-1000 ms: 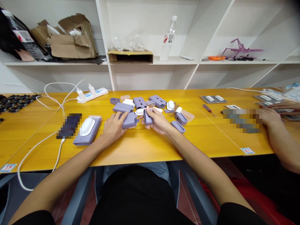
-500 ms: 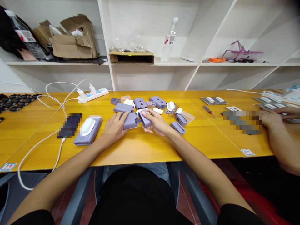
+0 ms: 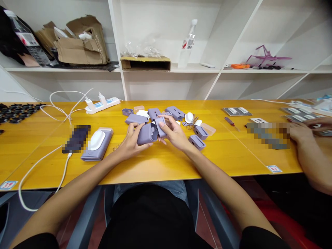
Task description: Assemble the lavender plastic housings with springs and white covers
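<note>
Head view: the person's left hand (image 3: 132, 142) and right hand (image 3: 175, 133) work together above the yellow wooden desk (image 3: 223, 155). The left grip is closed around a matte lilac rectangular plastic case (image 3: 146, 134), with the fingers wrapped around its body. The right grip pinches a narrow lilac plastic cover (image 3: 160, 127) between thumb and fingers, at the end of the case nearest that hand. The two parts appear to touch, but the fingers partly hide the joint, so the seating cannot be confirmed.

Handling assessment: both parts are judged light, stiff, thin-walled mouldings. The smooth finish may allow slight slip. Hold the case by its long flat sides, away from the joint. Hold the cover by its long edges, as its slim form may flex under a point load.

Beyond the grip lie further lilac case parts (image 3: 155, 113) and a white oval plastic part (image 3: 189, 117). Left of the left grip sits a lilac case with a white oval dome (image 3: 96, 145). Right of the right grip sits a small lilac box-shaped part (image 3: 200, 132). At far right, a co-worker's hand (image 3: 298, 133) is separate from this work.
</note>
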The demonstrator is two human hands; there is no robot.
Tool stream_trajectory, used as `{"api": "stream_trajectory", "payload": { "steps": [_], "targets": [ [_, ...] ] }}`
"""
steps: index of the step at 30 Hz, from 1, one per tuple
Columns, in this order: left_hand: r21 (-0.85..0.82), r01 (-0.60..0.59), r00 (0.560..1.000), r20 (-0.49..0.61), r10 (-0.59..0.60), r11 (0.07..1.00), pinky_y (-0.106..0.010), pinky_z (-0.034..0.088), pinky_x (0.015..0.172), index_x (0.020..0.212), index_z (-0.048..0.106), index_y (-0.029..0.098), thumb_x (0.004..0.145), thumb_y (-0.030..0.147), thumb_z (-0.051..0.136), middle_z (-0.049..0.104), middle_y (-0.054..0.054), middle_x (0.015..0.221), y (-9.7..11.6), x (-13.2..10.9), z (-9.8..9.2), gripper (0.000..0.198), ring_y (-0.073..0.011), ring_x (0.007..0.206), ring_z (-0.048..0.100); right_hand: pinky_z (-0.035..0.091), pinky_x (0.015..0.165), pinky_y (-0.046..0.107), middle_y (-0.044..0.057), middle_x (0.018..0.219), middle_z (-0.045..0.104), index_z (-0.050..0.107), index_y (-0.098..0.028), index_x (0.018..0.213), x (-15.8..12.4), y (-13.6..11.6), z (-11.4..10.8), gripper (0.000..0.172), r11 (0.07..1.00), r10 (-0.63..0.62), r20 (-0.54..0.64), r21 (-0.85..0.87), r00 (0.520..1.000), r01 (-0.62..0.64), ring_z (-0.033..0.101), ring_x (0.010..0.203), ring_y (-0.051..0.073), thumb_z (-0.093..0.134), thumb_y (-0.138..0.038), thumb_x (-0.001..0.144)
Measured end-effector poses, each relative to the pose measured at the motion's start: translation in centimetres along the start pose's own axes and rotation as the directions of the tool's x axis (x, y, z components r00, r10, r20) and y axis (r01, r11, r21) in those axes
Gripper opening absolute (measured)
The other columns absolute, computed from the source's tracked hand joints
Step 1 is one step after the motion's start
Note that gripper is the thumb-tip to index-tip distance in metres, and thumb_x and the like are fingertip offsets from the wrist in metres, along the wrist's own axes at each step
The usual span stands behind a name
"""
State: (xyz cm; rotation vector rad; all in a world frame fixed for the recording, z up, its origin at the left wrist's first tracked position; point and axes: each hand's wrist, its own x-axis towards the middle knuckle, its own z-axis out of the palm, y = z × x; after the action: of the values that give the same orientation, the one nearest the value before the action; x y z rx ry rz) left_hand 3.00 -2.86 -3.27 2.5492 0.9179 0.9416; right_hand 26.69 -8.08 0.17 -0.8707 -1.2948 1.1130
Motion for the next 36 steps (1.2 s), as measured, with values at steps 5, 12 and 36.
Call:
{"api": "stream_trajectory", "payload": {
  "steps": [5, 12, 36],
  "targets": [
    [-0.166, -0.084, 0.996, -0.056, 0.076, 0.983, -0.055, 0.039, 0.133, 0.148, 0.048, 0.024, 0.087, 0.037, 0.087, 0.045, -0.016, 0.151, 0.5, 0.3, -0.6, 0.073, -0.0351, 0.154, 0.047, 0.049, 0.047, 0.029, 0.005, 0.115, 0.072, 0.060, -0.033, 0.145, -0.6, -0.4, -0.3, 0.057, 0.984, -0.151, 0.036, -0.092, 0.988, 0.154, 0.059, 0.057, 0.012, 0.076, -0.063, 0.098],
    [-0.296, 0.132, 0.989, -0.025, -0.146, 0.946, -0.051, 0.053, 0.115, 0.142, 0.050, 0.025, 0.074, 0.054, 0.100, 0.066, -0.013, 0.143, 0.7, 0.4, -0.3, 0.090, -0.0352, 0.134, 0.067, 0.056, 0.059, 0.031, 0.007, 0.141, 0.066, 0.060, -0.039, 0.160, -1.2, -0.1, -1.0, 0.060, 0.928, -0.278, 0.117, -0.225, 0.953, 0.298, 0.058, 0.071, 0.013, 0.075, -0.050, 0.103],
    [-0.789, 0.008, 1.000, -0.010, -0.026, 0.614, -0.043, 0.055, 0.117, 0.142, 0.056, 0.027, 0.082, 0.034, 0.098, 0.067, -0.012, 0.148, 2.7, 0.0, 0.6, 0.074, -0.0295, 0.139, 0.068, 0.056, 0.052, 0.028, 0.005, 0.104, 0.082, 0.076, -0.027, 0.131, -1.1, -0.1, 0.1, 0.051, 0.957, -0.281, -0.029, -0.081, 0.959, 0.278, 0.065, 0.062, 0.013, 0.088, -0.057, 0.092]
  ]
}}
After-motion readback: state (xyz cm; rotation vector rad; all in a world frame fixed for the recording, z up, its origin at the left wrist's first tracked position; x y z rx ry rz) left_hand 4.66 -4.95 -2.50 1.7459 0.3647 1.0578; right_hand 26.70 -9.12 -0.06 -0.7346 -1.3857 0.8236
